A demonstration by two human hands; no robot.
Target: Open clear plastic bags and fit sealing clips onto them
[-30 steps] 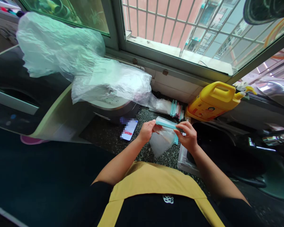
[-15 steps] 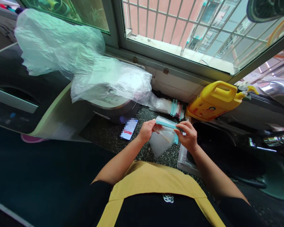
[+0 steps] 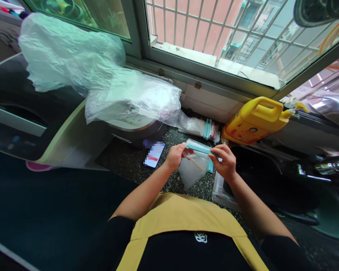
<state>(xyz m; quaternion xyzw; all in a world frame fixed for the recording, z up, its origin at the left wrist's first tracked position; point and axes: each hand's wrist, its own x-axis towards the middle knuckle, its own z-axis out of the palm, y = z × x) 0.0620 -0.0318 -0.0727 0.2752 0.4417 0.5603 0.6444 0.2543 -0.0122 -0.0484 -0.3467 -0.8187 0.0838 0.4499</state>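
Observation:
A clear zip bag (image 3: 192, 168) with a teal seal strip along its top hangs between my hands above the speckled counter (image 3: 130, 165). My left hand (image 3: 175, 156) pinches the left end of the strip. At the strip's right end, the fingers of my right hand (image 3: 225, 163) are closed on it. The bag sags below, its contents too faint to make out.
A phone (image 3: 154, 154) lies on the counter left of my hands. Behind it stands an appliance under plastic sheeting (image 3: 130, 99). More zip bags (image 3: 206, 128) lie by the wall. A yellow jug (image 3: 252, 119) sits at the right, above a dark sink (image 3: 271, 180).

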